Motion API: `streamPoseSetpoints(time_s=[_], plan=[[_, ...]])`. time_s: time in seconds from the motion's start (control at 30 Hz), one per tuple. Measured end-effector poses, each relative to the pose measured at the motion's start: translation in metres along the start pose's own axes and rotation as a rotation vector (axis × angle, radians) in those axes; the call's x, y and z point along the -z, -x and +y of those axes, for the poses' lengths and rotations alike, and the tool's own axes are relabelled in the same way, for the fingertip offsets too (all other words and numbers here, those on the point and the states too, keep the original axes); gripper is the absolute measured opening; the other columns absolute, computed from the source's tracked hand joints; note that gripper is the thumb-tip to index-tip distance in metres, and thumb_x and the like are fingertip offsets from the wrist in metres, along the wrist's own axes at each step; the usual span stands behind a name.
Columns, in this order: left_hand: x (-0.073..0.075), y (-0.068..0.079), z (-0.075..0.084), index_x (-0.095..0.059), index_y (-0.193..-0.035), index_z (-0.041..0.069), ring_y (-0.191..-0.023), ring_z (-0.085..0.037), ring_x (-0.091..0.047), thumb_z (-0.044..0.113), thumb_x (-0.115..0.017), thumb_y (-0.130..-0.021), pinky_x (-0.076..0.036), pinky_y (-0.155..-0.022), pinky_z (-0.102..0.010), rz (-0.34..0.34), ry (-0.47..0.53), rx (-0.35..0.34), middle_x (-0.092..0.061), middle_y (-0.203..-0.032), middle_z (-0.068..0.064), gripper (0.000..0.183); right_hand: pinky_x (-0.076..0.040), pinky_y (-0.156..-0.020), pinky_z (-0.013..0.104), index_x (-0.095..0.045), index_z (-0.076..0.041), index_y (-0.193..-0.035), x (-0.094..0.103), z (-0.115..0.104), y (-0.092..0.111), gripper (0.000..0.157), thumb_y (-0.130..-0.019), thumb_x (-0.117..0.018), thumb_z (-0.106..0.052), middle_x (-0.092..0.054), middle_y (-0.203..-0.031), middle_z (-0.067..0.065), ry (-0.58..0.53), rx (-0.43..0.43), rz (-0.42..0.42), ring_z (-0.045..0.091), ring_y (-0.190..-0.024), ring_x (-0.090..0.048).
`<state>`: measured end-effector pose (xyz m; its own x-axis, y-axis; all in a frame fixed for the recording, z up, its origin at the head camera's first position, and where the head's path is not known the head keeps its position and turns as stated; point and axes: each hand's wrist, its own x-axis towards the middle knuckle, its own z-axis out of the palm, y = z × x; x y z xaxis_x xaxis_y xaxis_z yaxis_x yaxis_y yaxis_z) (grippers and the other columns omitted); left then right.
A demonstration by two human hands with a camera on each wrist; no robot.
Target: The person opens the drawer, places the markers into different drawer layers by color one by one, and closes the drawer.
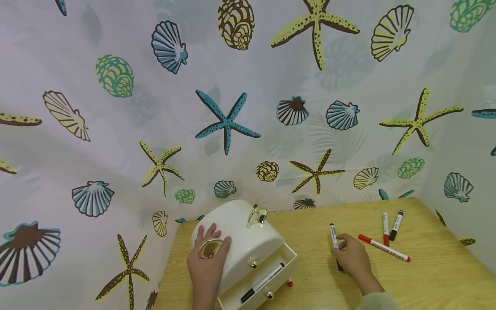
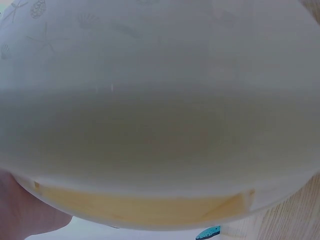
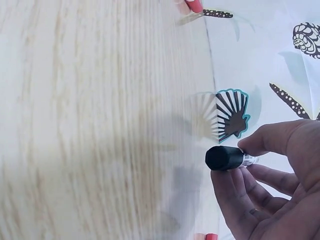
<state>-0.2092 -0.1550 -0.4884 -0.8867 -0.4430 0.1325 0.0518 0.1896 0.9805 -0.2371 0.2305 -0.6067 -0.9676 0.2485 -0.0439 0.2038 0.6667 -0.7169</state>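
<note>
Presently, your two hands are well apart, each engaged with a different item. Your left hand [image 1: 207, 266] rests on the curved top of the white drawer box [image 1: 236, 219], its fingers spread about the nearer gold ring [image 1: 211, 249]; whether they bear on the ring itself you cannot tell from these views. The left wrist view is mostly filled by the box's glossy white surface. A second gold ring [image 1: 251, 218] stands farther along the top

Your right hand [image 1: 353, 258] pinches a black-capped whiteboard marker [image 1: 334, 237] between thumb and fingers. The marker is over the wood-grain table [image 1: 310, 232], between the box and the loose markers, with its capped end downward; contact with the tabletop cannot be determined

The box's drawer [image 1: 280, 279] stands pulled out, and another black-capped marker [image 1: 263, 282] lies lengthwise inside it. One gold knob [image 1: 269, 294] is on the drawer front, another [image 1: 253, 263] above it. A red marker end [image 1: 289, 282] shows just beside the drawer, the remainder hidden

To the right of your right hand lie two red-capped markers [image 1: 385, 248] [image 1: 385, 228] and one black-capped marker [image 1: 396, 225], near each other
</note>
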Motion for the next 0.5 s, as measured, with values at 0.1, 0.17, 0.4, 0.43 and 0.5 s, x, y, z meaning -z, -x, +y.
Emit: streamPoseSetpoints(time_s=[0.1, 0.17, 0.4, 0.43, 0.5], plan=[[-0.001, 0.000, 0.000, -0.074, -0.098, 0.027, -0.140, 0.003, -0.034, 0.051, -0.087, -0.066, -0.018, -0.124, -0.045, 0.003, -0.007, -0.002, -0.068, -0.119, 0.020, 0.041, -0.048, -0.054, 0.028, -0.059, -0.003, -0.128, 0.001, -0.003, 0.000, 0.047, -0.086, -0.070, -0.022, -0.068, -0.096, 0.011, -0.011, -0.001, -0.001, 0.017, -0.073, -0.062], [-0.001, -0.001, 0.000, -0.074, -0.098, 0.027, -0.140, 0.002, -0.035, 0.051, -0.087, -0.066, -0.018, -0.124, -0.045, 0.006, -0.009, -0.004, -0.068, -0.119, 0.019, 0.042, -0.048, -0.054, 0.028, -0.058, -0.004, -0.128, 0.002, -0.005, 0.000, 0.048, -0.086, -0.070, -0.023, -0.068, -0.098, 0.012, -0.012, -0.001, 0.000, 0.017, -0.073, -0.062], [-0.001, 0.000, 0.000, -0.074, -0.099, 0.028, -0.140, 0.004, -0.034, 0.052, -0.087, -0.066, -0.017, -0.125, -0.044, 0.010, -0.017, -0.004, -0.068, -0.119, 0.021, 0.042, -0.047, -0.053, 0.029, -0.057, -0.005, -0.130, 0.004, -0.015, 0.001, 0.050, -0.085, -0.071, -0.022, -0.068, -0.100, 0.012, -0.012, -0.004, -0.003, 0.016, -0.070, -0.060], [-0.001, 0.000, 0.000, -0.074, -0.099, 0.028, -0.140, 0.004, -0.034, 0.052, -0.087, -0.066, -0.017, -0.125, -0.044, 0.010, -0.019, -0.004, -0.068, -0.119, 0.021, 0.042, -0.047, -0.053, 0.029, -0.057, -0.005, -0.130, 0.005, -0.016, 0.002, 0.050, -0.085, -0.071, -0.022, -0.068, -0.100, 0.012, -0.012, -0.004, -0.001, 0.016, -0.069, -0.060], [-0.001, 0.000, 0.000, -0.074, -0.099, 0.028, -0.140, 0.003, -0.034, 0.052, -0.087, -0.066, -0.017, -0.125, -0.044, 0.009, -0.018, -0.003, -0.068, -0.119, 0.021, 0.042, -0.046, -0.053, 0.029, -0.057, -0.005, -0.130, 0.006, -0.018, 0.003, 0.050, -0.085, -0.071, -0.022, -0.067, -0.100, 0.012, -0.015, -0.004, -0.001, 0.016, -0.069, -0.059]])
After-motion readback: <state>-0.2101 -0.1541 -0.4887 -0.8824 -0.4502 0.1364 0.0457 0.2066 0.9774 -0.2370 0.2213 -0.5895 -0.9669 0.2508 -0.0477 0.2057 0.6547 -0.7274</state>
